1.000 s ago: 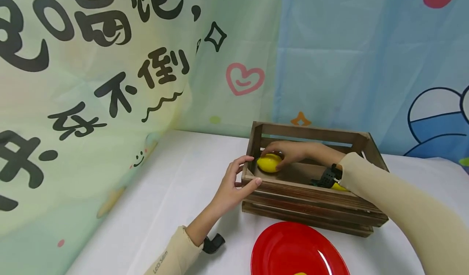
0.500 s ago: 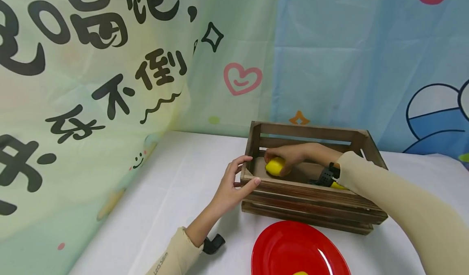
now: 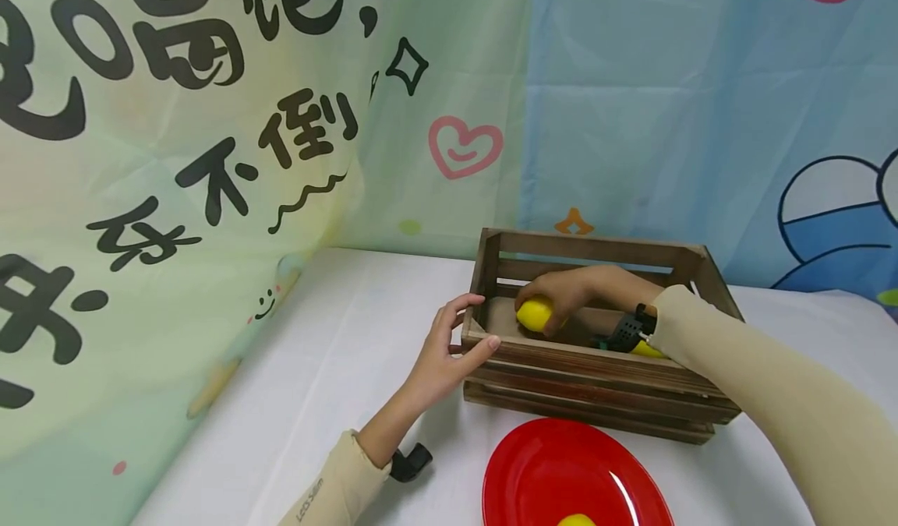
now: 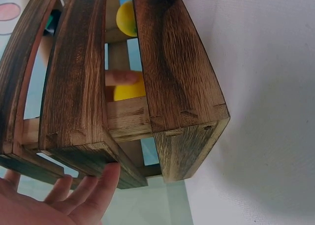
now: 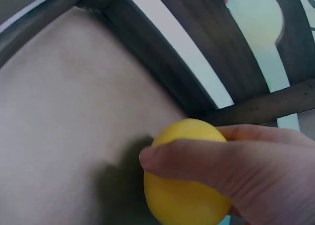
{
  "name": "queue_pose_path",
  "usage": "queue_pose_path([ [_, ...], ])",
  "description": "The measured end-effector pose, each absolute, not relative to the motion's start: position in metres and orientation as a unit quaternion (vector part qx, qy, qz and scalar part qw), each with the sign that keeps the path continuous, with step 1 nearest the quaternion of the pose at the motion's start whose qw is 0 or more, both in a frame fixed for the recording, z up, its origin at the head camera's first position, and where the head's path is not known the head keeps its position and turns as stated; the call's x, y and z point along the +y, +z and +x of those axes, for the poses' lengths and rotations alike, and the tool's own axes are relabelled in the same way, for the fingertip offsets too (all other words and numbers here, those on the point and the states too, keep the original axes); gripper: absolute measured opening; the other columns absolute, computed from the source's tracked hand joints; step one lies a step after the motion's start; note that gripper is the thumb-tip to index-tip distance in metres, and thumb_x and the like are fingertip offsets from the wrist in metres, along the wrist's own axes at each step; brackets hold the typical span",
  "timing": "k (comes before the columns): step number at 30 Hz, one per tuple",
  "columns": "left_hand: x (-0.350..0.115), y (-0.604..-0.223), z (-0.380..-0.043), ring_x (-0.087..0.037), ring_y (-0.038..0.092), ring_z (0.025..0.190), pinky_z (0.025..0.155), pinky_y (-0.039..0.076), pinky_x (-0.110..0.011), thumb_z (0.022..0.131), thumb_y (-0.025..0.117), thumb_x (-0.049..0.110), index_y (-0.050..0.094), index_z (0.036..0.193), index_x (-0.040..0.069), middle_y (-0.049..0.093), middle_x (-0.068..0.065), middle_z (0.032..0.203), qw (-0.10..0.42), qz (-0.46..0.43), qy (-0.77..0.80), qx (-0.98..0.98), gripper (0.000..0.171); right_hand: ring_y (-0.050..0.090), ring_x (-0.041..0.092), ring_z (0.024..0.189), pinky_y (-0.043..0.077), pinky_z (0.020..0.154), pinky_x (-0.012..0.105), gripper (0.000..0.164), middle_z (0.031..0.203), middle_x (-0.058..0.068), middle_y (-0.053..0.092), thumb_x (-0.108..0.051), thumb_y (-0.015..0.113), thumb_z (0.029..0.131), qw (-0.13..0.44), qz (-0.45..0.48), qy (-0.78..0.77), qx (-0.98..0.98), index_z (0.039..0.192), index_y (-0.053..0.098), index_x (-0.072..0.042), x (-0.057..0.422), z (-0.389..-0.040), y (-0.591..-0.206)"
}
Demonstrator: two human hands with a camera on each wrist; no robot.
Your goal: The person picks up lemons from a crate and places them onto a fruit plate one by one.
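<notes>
My right hand (image 3: 567, 292) reaches down into a slatted brown wooden crate (image 3: 596, 370) and grips a yellow lemon (image 3: 535, 314) near its left end. In the right wrist view, the thumb lies across the top of the lemon (image 5: 182, 200), above the crate's pale floor. My left hand (image 3: 443, 354) rests against the crate's left front corner, thumb on the front rim. Its fingers (image 4: 101, 190) touch the end slats in the left wrist view. A second yellow fruit (image 3: 645, 349) lies at the right inside the crate, partly hidden by the right wrist.
A red plate (image 3: 533, 471) stands on the white cloth in front of the crate, with a yellow fruit (image 3: 577, 520) cut off by the frame's lower edge. Printed fabric (image 3: 617, 121) hangs close behind the crate and along the left side.
The right hand has closed more round the lemon and moved it a little to the right inside the crate. The left hand stays at the crate's corner.
</notes>
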State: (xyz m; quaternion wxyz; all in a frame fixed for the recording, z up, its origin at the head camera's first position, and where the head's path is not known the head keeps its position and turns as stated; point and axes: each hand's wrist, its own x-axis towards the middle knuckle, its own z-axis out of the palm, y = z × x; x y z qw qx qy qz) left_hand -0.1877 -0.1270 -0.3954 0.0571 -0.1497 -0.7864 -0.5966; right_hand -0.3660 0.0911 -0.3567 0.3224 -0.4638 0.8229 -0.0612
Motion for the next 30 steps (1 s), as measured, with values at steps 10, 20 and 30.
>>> queue_pose_path([
  [10,-0.129,-0.396,-0.186,-0.032,0.039,0.135,0.095,0.045,-0.049,0.091,0.066,0.033,0.042,0.14,0.03,0.035,-0.004,0.148,0.055,-0.146,-0.594,-0.789,0.054,0.053,0.022,0.099,0.048,0.083,0.037,0.059,0.127,0.014,0.053,-0.023,0.074,0.084,0.313,-0.472,-0.094,0.819,0.135,0.052,-0.003,0.09,-0.363,-0.343],
  [20,-0.126,-0.394,-0.191,-0.031,0.039,0.135,0.095,0.046,-0.047,0.092,0.066,0.034,0.042,0.14,0.031,0.034,-0.003,0.149,0.062,-0.147,-0.594,-0.788,0.054,0.055,0.021,0.094,0.049,0.079,0.036,0.059,0.119,0.011,0.056,-0.023,0.073,0.082,0.286,-0.454,-0.123,0.835,0.134,0.051,-0.005,0.087,-0.36,-0.321],
  [30,-0.125,-0.393,-0.189,-0.03,0.039,0.135,0.095,0.045,-0.047,0.091,0.065,0.037,0.041,0.14,0.03,0.033,-0.004,0.149,0.052,-0.143,-0.599,-0.786,0.055,0.053,0.02,0.088,0.047,0.074,0.034,0.055,0.116,0.01,0.056,-0.02,0.072,0.082,0.264,-0.457,-0.141,0.838,0.131,0.052,-0.004,0.091,-0.355,-0.31],
])
